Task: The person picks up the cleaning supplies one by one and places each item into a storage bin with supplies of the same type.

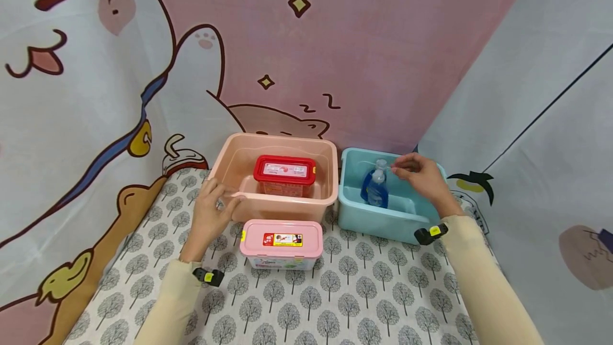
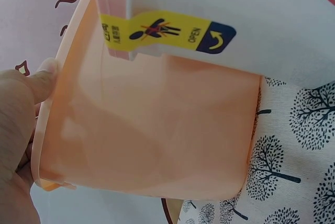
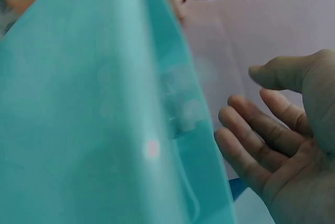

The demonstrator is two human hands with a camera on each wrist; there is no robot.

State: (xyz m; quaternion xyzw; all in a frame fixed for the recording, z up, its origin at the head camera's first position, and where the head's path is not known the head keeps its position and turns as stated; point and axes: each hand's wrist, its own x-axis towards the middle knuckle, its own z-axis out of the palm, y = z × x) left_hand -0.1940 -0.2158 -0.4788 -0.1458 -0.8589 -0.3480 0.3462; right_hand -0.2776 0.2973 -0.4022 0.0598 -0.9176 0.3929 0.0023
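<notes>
My left hand (image 1: 210, 212) holds the rim of a peach plastic bin (image 1: 282, 209) at its front left corner; in the left wrist view the thumb lies over the rim and the other fingers are mostly hidden. Inside that bin stands a clear tub with a red lid (image 1: 284, 169). Over the light blue bin (image 1: 378, 223) my right hand (image 1: 423, 177) hovers with loosely bent fingers and nothing between them, as the right wrist view shows. Two bottles of blue liquid (image 1: 378, 195) with clear tops stand in this bin, just left of the fingertips.
In front of the peach bin sits a white box with a pink lid (image 1: 282, 238) and yellow side clips. Both bins stand side by side on a tree-print cloth (image 1: 306, 302), against a pink cartoon curtain (image 1: 383, 57). Another curtain hangs at the right.
</notes>
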